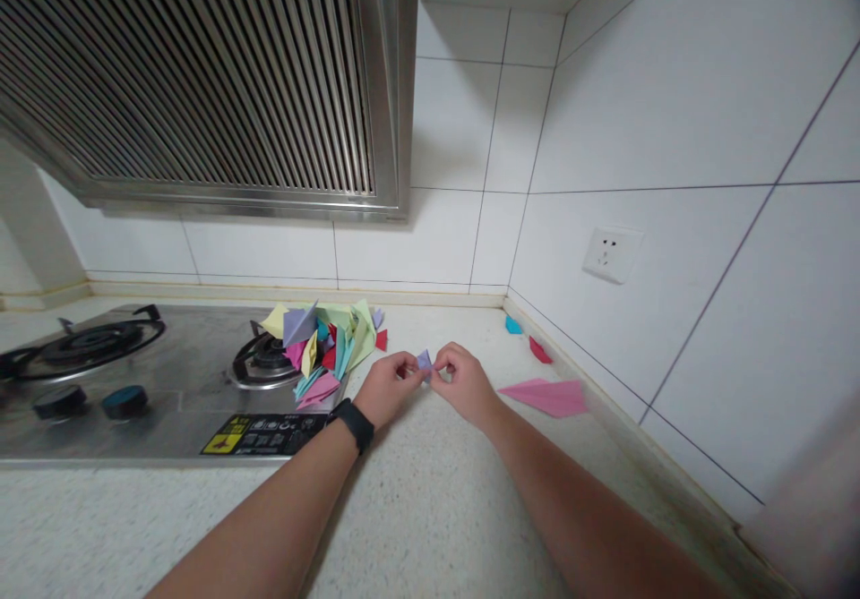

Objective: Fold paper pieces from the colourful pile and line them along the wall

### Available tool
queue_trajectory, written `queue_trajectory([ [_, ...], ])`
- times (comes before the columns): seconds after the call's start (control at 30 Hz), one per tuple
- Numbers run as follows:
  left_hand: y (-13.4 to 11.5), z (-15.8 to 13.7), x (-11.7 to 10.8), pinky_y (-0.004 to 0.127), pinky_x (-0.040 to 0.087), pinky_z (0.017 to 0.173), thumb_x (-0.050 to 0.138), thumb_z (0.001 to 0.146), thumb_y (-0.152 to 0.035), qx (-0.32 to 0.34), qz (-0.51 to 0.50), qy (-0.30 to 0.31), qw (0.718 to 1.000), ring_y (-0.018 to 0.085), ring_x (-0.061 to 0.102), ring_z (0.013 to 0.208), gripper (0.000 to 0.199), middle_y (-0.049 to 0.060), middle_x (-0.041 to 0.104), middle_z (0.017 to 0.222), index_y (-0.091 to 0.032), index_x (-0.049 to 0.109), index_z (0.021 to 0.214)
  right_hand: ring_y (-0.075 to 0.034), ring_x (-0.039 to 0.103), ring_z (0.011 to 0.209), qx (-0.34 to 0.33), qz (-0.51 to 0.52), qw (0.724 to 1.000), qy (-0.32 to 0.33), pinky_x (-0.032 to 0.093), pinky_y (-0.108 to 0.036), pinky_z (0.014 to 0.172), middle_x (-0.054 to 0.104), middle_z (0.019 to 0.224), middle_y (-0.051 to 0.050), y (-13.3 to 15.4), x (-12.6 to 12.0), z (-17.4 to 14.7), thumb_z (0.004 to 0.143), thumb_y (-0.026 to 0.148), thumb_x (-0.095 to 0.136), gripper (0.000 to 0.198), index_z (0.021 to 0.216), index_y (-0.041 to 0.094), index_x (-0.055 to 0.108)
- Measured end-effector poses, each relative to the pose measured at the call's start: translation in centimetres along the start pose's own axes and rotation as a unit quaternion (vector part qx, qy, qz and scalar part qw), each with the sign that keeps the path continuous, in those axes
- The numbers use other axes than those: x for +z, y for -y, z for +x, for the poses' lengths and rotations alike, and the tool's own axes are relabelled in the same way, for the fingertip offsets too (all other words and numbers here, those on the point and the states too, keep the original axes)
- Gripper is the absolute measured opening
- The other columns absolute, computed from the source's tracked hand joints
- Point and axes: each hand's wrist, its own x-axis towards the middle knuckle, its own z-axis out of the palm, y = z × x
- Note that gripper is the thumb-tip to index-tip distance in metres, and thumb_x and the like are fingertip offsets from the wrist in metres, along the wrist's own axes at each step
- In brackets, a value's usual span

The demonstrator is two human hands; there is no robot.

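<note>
A small folded piece of purple paper (424,360) is pinched between my two hands, just above the speckled countertop (430,492). My left hand (388,388), with a black band on the wrist, grips its left side between thumb and fingers. From the right, my right hand (463,382) pinches the other side with thumb and forefinger. The fingertips hide part of the paper. To the right of my right hand lies a pink paper plane (547,397). A heap of folded coloured papers (342,339) sits left of my left hand, partly over the stove.
A gas stove (167,411) with two burners and knobs fills the left side. Overhead at left hangs a range hood (221,80). Small blue paper (513,325) and red paper (539,350) lie by the right wall, below a socket (611,254).
</note>
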Motion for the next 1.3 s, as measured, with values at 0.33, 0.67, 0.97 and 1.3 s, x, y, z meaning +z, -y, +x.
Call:
queue_trajectory([
  [0.33,0.6,0.1,-0.2,0.018,0.036,0.047,0.060,0.079,-0.044,-0.058,-0.093,0.011,0.994,0.009,0.045,0.055,0.027,-0.003,0.050,0.066,-0.017,0.056,0.080,-0.015,0.052,0.074,0.030,0.062,0.997,0.040,0.041,-0.027,0.065,0.059,0.083,-0.004,0.3,-0.3,0.2,0.080,0.026,0.061,0.007,0.079,0.020,0.064],
  [0.67,-0.1,0.1,-0.1,0.016,0.035,0.043,0.061,0.078,-0.047,-0.109,-0.203,0.064,0.971,0.008,0.046,0.051,0.031,-0.004,0.050,0.062,-0.018,0.050,0.080,-0.013,0.049,0.062,0.173,0.208,0.959,0.087,0.042,-0.024,0.055,0.055,0.068,0.000,-0.1,-0.2,0.1,0.082,0.039,0.057,0.022,0.081,0.018,0.063],
  [0.97,-0.6,0.0,-0.2,0.017,0.035,0.043,0.063,0.076,-0.050,-0.130,-0.233,0.101,0.958,0.008,0.048,0.051,0.034,-0.004,0.051,0.062,-0.017,0.053,0.082,-0.012,0.053,0.061,0.239,0.302,0.913,0.134,0.043,-0.024,0.053,0.058,0.072,-0.001,-0.5,0.0,-0.1,0.078,0.044,0.064,0.031,0.094,0.018,0.060],
  [1.3,0.5,0.0,0.1,0.017,0.035,0.042,0.062,0.078,-0.050,-0.103,-0.214,0.104,0.966,0.007,0.045,0.050,0.034,-0.004,0.051,0.062,-0.017,0.055,0.087,-0.010,0.050,0.057,0.240,0.301,0.910,0.150,0.040,-0.024,0.054,0.058,0.070,0.000,-0.4,-0.5,0.0,0.075,0.044,0.067,0.031,0.089,0.017,0.060],
])
